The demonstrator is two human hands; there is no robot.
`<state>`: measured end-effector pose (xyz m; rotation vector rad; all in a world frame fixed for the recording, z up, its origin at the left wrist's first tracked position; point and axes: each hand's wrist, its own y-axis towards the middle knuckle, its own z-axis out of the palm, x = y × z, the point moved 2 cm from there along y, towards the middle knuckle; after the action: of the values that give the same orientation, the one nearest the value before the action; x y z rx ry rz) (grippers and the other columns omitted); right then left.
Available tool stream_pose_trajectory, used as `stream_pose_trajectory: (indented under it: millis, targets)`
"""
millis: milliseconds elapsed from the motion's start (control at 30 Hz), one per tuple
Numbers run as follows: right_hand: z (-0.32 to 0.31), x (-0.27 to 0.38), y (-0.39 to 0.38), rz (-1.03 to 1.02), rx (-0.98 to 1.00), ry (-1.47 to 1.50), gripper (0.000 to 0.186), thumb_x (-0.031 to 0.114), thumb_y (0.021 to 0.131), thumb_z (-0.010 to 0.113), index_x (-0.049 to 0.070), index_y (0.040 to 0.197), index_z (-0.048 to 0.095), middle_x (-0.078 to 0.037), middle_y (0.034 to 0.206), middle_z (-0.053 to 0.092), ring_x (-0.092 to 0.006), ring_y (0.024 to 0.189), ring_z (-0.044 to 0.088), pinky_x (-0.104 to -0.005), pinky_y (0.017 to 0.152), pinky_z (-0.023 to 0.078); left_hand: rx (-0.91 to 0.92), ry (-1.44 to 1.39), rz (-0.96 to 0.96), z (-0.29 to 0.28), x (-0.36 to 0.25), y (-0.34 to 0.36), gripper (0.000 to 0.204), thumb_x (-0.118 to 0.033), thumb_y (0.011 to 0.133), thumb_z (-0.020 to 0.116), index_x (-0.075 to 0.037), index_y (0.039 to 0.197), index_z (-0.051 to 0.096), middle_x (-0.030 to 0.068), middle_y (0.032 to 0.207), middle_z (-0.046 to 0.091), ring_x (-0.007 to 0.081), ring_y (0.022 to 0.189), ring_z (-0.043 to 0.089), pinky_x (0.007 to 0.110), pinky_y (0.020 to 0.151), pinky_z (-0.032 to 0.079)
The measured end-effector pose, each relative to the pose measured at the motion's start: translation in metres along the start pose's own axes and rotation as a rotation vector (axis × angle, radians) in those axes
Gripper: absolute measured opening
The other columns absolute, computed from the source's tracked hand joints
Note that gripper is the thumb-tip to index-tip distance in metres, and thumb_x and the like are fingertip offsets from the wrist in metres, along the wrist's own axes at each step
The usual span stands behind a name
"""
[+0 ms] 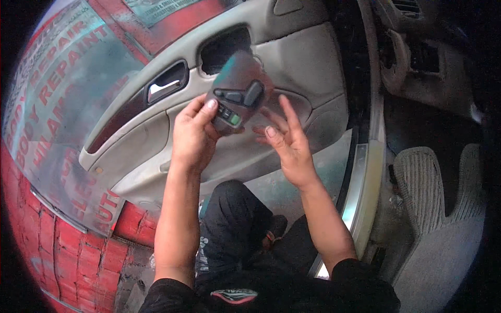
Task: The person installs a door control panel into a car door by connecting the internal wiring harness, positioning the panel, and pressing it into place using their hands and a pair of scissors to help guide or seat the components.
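A car seat-control switch panel point(237, 78), dark with grey seat-shaped buttons and a small green patch at its lower edge, is held up in front of the door. My left hand point(195, 128) grips its lower left side, thumb on the front by the small buttons. Just right of the panel is my right hand point(289, 143), fingers spread, apparently holding nothing. Behind them stands the beige door panel point(141, 130). A dark rectangular opening point(211, 55) gapes in that trim, partly covered by the switch panel.
The chrome inner door handle point(164, 89) sits left of the opening. To the right are the door sill point(368, 182) and a ribbed grey floor mat point(420, 188). A red brick wall point(78, 250) and a lettered sign point(68, 104) lie left. My bent knee point(235, 208) is below the door.
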<state>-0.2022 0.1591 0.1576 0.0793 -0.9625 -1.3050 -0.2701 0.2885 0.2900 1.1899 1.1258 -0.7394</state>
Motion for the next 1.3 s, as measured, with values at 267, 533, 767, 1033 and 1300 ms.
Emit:
stream_pose_trajectory:
  millis: [267, 533, 767, 1033, 1300]
  targets:
    - [0.01, 0.009, 0.027, -0.062, 0.095, 0.015, 0.061, 0.015, 0.1, 0.062, 0.0, 0.152, 0.034, -0.012, 0.137, 0.055, -0.0153, 0.114, 0.059, -0.0314, 0.086, 0.057, -0.05, 0.047, 0.151, -0.006, 0.021, -0.021, 0.046, -0.004, 0.094, 0.057, 0.008, 0.137, 0.044, 0.0207, 0.124, 0.061, 0.0338, 0.105, 0.068, 0.051, 0.085, 0.06]
    - [0.007, 0.003, 0.02, -0.027, 0.121, 0.072, 0.069, 0.013, 0.099, 0.063, 0.002, 0.156, 0.025, -0.01, 0.143, 0.05, -0.0143, 0.113, 0.059, -0.03, 0.09, 0.055, -0.085, -0.012, 0.161, -0.001, 0.023, -0.019, 0.054, 0.005, 0.09, 0.059, 0.007, 0.141, 0.044, 0.0164, 0.128, 0.06, 0.0223, 0.112, 0.063, 0.034, 0.099, 0.05]
    - [0.008, -0.004, 0.014, 0.007, 0.189, 0.059, 0.073, 0.012, 0.099, 0.062, 0.003, 0.158, 0.02, -0.011, 0.148, 0.045, -0.0142, 0.117, 0.056, -0.03, 0.094, 0.051, -0.114, 0.174, 0.234, -0.016, 0.031, -0.021, 0.06, 0.008, 0.083, 0.064, 0.002, 0.141, 0.047, 0.0147, 0.129, 0.061, 0.0219, 0.116, 0.06, 0.034, 0.1, 0.049]
    - [0.001, -0.003, 0.062, 0.02, 0.015, -0.056, 0.042, 0.023, 0.101, 0.06, 0.001, 0.136, 0.056, -0.008, 0.125, 0.064, -0.0142, 0.11, 0.061, -0.0301, 0.091, 0.052, -0.101, -0.02, 0.184, -0.046, 0.044, -0.019, 0.057, 0.001, 0.086, 0.068, 0.005, 0.138, 0.045, 0.0169, 0.13, 0.059, 0.0297, 0.118, 0.061, 0.044, 0.102, 0.051]
    - [0.008, 0.005, 0.065, -0.215, 0.01, -0.326, 0.036, 0.022, 0.095, 0.07, 0.0, 0.123, 0.068, -0.01, 0.114, 0.072, -0.0158, 0.102, 0.065, -0.0296, 0.095, 0.048, -0.065, -0.029, 0.136, -0.045, 0.045, -0.019, 0.052, -0.007, 0.091, 0.069, 0.008, 0.136, 0.047, 0.0174, 0.123, 0.063, 0.029, 0.107, 0.066, 0.045, 0.087, 0.058]
